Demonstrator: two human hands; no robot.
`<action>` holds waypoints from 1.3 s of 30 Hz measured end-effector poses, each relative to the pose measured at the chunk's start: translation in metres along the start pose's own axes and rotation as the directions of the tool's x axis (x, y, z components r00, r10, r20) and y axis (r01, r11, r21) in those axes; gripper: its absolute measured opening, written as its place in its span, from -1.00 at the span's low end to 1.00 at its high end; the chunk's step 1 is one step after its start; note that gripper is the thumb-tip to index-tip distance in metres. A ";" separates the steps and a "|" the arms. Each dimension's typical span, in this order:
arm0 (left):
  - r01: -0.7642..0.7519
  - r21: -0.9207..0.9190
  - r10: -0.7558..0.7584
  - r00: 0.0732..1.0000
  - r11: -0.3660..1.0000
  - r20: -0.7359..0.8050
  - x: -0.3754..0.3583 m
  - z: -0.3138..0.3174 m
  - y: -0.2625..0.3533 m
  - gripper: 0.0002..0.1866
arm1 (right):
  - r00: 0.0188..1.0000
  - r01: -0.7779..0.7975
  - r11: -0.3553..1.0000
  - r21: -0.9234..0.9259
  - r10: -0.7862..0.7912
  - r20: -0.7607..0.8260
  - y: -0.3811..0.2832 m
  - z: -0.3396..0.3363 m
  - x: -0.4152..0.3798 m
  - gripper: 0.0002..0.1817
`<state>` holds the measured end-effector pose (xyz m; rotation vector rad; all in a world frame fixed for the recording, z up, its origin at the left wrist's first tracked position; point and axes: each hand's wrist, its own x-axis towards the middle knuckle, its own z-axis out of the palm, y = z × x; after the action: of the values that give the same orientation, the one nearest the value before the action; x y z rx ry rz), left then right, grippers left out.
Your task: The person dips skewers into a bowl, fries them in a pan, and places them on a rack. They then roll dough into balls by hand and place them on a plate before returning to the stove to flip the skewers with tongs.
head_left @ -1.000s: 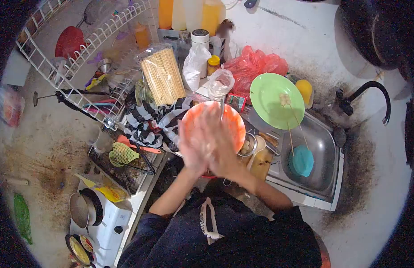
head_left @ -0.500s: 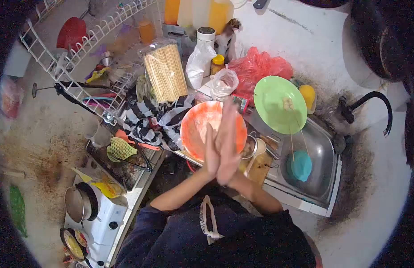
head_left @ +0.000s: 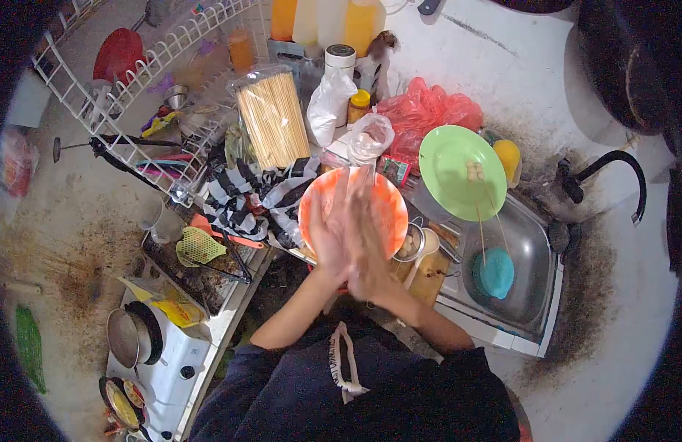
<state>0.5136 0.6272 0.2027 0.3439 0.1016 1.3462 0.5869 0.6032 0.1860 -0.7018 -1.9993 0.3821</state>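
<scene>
Hand position: the left hand (head_left: 328,239) and the right hand (head_left: 364,254) were set palm to palm, meeting at the heels. The fingers of each were straight and close to their neighbours, uncurled, and pointed away from the torso. Whether the palms clamped anything between them could not be told, as the backs of the hands covered the contact area.

Bowl position: the orange-and-white bowl (head_left: 396,214) lay below the fingers and showed on both sides of them, with its far rim close to the fingertips in view. Being round, it presented no long axis; the only long axis at this station was that of the joined hands, running outward from the wrists across the bowl. Neither hand was clearly nearer to it. The clearance between fingers and bowl could not be determined, and the contents were largely hidden.

Adjacent items: a metal pot (head_left: 409,243) with pale round pieces sat to the right of the fingers, nearer to the right hand. Farther right, a green plate (head_left: 448,166) carried pale pieces on two thin sticks (head_left: 482,228), whose long axes ran back toward the person, over the sink (head_left: 529,243). A clear plastic bag (head_left: 370,138) stood just beyond the fingertips; the pack of sticks (head_left: 271,121) lay beyond them to the left.
</scene>
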 end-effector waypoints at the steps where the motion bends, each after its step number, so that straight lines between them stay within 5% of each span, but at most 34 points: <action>1: 0.050 0.001 -0.050 0.999 0.999 -0.002 -0.004 0.000 0.001 -0.28 | 0.987 -0.161 0.978 -0.133 0.159 -0.023 0.008 -0.004 0.004 -0.25; 2: 0.102 0.002 -0.102 0.995 0.995 -0.004 -0.009 0.000 0.000 -0.28 | 0.948 -0.317 0.912 -0.260 0.310 -0.067 0.013 -0.010 0.012 -0.25; 6: 0.237 0.215 -0.218 0.970 0.948 -0.108 -0.019 -0.007 -0.020 -0.31 | 0.950 -0.298 0.907 -0.296 0.251 -0.187 0.006 -0.014 0.030 -0.29; 7: 0.158 0.312 -0.154 0.987 0.937 -0.039 -0.017 -0.015 -0.022 -0.31 | 0.881 -0.470 0.805 -0.363 0.453 -0.137 -0.008 -0.006 0.031 -0.28; 8: 0.161 0.312 -0.156 0.987 0.936 -0.041 -0.015 -0.023 -0.023 -0.31 | 0.880 -0.473 0.804 -0.362 0.455 -0.139 -0.013 -0.003 0.022 -0.28; 10: -0.107 0.211 0.034 0.946 0.972 0.324 -0.007 -0.041 -0.016 -0.31 | 0.998 -0.058 0.998 0.010 0.058 0.000 -0.012 0.006 0.002 -0.27; 11: -0.225 0.124 0.139 0.863 0.966 0.485 -0.005 -0.044 -0.013 -0.31 | 0.993 -0.050 0.995 -0.084 0.059 0.106 0.000 0.006 -0.009 -0.28; 12: -0.226 0.124 0.139 0.863 0.966 0.486 -0.005 -0.034 -0.008 -0.31 | 0.993 -0.049 0.995 -0.084 0.058 0.106 0.004 0.001 -0.007 -0.28; 14: 0.084 0.075 -0.089 0.994 0.994 0.066 -0.010 -0.014 -0.001 -0.31 | 0.961 -0.273 0.933 -0.234 0.275 -0.022 0.015 -0.010 0.007 -0.29; 16: 0.183 0.045 -0.184 0.983 0.982 0.018 -0.016 -0.016 -0.013 -0.31 | 0.954 -0.297 0.930 -0.217 0.282 -0.098 0.011 -0.015 0.018 -0.30; 18: 0.266 0.235 -0.247 0.963 0.935 -0.109 -0.019 -0.014 -0.019 -0.29 | 0.914 -0.366 0.930 -0.036 0.352 -0.201 -0.003 -0.005 0.025 -0.33; 19: 0.269 0.235 -0.249 0.962 0.934 -0.110 -0.017 -0.017 -0.017 -0.29 | 0.737 -0.673 0.695 -0.253 0.656 -0.161 0.004 0.019 0.010 -0.33; 20: 0.187 0.195 -0.171 0.981 0.963 -0.094 -0.011 -0.024 -0.012 -0.28 | 0.735 -0.676 0.693 -0.253 0.658 -0.163 0.001 0.017 0.007 -0.33; 21: 0.103 0.153 -0.092 0.992 0.983 -0.082 -0.004 -0.031 -0.007 -0.27 | 0.943 -0.329 0.939 -0.102 0.322 -0.080 -0.001 0.014 0.006 -0.29; 22: 0.016 0.110 -0.008 0.997 0.994 -0.073 0.002 -0.034 -0.004 -0.26 | 0.995 0.084 0.994 0.073 -0.079 -0.062 -0.002 0.011 0.005 -0.25; 23: -0.093 0.005 0.093 0.995 0.996 -0.023 0.003 -0.011 0.000 -0.25 | 0.995 -0.094 0.996 -0.008 0.094 0.013 0.006 0.005 0.005 -0.12; 24: -0.094 0.005 0.094 0.995 0.996 -0.025 0.000 -0.004 -0.001 -0.25 | 0.995 -0.095 0.995 -0.007 0.095 0.016 0.006 -0.005 0.011 -0.12; 26: -0.004 0.107 -0.003 0.998 0.994 0.064 -0.009 0.003 -0.008 -0.24 | 0.931 -0.356 0.931 -0.086 0.345 -0.121 0.000 -0.022 0.024 -0.15; 27: 0.018 0.283 -0.042 0.996 0.959 0.079 -0.018 0.003 -0.013 -0.23 | 0.933 -0.352 0.932 -0.086 0.341 -0.118 0.001 -0.021 0.025 -0.15; 32: 0.000 0.558 -0.039 0.998 0.830 0.058 -0.017 -0.004 -0.015 -0.25 | 0.926 -0.265 0.945 0.191 0.304 -0.225 -0.004 -0.002 0.007 -0.24; 34: -0.157 0.470 0.104 0.985 0.869 0.136 -0.010 0.006 -0.005 -0.25 | 0.987 0.141 0.990 0.032 -0.138 -0.088 0.017 0.013 -0.006 -0.20; 35: -0.128 0.236 0.089 0.982 0.963 0.169 -0.006 0.008 -0.002 -0.23 | 0.997 -0.008 0.998 -0.067 0.003 -0.072 -0.001 -0.002 -0.005 -0.16; 38: 0.094 0.019 -0.096 0.974 0.995 0.205 -0.013 0.012 0.001 -0.20 | 0.974 -0.198 0.950 -0.242 0.164 -0.153 0.011 -0.024 0.013 -0.17; 39: 0.110 0.268 -0.155 0.976 0.957 0.152 -0.021 0.014 -0.003 -0.19 | 0.967 -0.201 0.948 -0.247 0.152 -0.206 0.003 -0.033 0.022 -0.21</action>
<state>0.5160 0.6036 0.2126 0.6610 0.1543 1.1662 0.6082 0.6189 0.2165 -1.0533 -1.8329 0.1453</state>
